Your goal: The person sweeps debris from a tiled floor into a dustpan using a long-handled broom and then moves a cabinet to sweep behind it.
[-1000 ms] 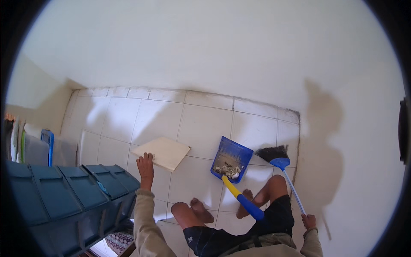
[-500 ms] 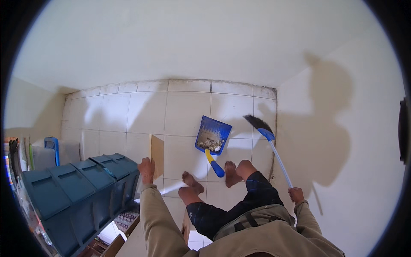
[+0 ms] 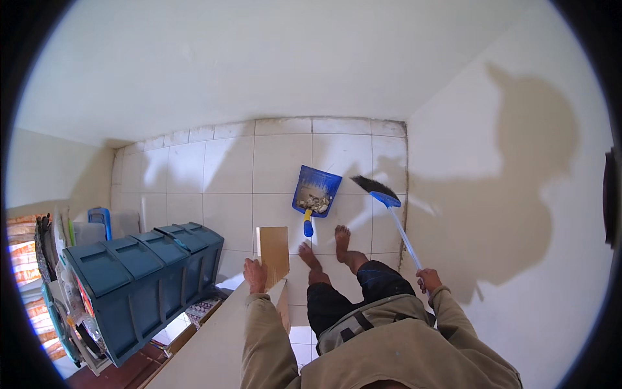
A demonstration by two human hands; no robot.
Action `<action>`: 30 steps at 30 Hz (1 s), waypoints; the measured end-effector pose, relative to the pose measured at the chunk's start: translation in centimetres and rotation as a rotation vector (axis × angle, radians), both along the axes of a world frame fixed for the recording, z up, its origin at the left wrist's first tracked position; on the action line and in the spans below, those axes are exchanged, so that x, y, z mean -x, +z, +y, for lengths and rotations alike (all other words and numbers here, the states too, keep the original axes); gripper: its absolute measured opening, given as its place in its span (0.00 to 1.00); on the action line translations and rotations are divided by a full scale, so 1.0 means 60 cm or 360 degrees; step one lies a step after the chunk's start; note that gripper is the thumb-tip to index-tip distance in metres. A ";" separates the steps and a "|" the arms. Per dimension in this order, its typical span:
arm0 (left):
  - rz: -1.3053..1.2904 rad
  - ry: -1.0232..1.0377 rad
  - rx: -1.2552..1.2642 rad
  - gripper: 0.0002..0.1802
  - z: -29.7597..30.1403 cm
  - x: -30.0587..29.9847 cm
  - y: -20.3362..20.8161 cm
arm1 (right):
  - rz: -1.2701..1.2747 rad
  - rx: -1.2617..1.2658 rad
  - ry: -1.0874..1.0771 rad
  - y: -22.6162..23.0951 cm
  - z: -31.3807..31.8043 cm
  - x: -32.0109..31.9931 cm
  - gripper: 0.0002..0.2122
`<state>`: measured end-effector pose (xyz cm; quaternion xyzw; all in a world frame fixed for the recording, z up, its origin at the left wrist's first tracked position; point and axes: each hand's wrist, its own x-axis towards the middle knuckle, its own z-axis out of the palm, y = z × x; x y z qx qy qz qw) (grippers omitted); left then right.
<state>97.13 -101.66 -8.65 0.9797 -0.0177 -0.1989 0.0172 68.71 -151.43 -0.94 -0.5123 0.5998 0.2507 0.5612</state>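
Note:
My right hand (image 3: 428, 281) is wrapped round the pale blue pole of a broom (image 3: 405, 236). The broom has a blue head and dark bristles, which sit low over the floor at the right. My left hand (image 3: 255, 275) grips the near left edge of a light wooden panel (image 3: 275, 251), its fingertips partly hidden. A blue dustpan (image 3: 317, 188) with a yellow and blue handle lies ahead of my bare feet. Grey and whitish debris (image 3: 314, 201) is heaped in it. The broom's bristles are just right of the dustpan, apart from it.
A large dark teal ribbed plastic box (image 3: 152, 279) stands at the left. Behind it are clear containers and a blue-framed item (image 3: 99, 217). A pale flat surface (image 3: 207, 340) lies beside my left forearm. White walls (image 3: 473, 194) bound the tiled floor (image 3: 227, 168) ahead and right.
The broom head has come left, nearer the dustpan. My feet have shifted and the view has moved. The wooden panel shows more of its face, with my left hand still at its edge.

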 end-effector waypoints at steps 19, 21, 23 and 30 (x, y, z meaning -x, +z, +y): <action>0.0308 -0.0289 0.0666 0.16 -0.186 0.181 0.027 | -0.0097 0.0233 0.0078 0.065 0.057 0.215 0.09; 0.0315 -0.0290 0.0734 0.16 -0.220 0.191 0.025 | -0.0139 0.0277 0.0106 0.080 0.055 0.226 0.10; 0.0320 -0.0285 0.0803 0.16 -0.243 0.209 0.022 | -0.0183 0.0321 0.0140 0.082 0.055 0.246 0.11; 0.0356 -0.0822 0.0536 0.13 -0.332 0.257 -0.027 | -0.0274 0.0392 0.0153 0.082 0.035 0.278 0.12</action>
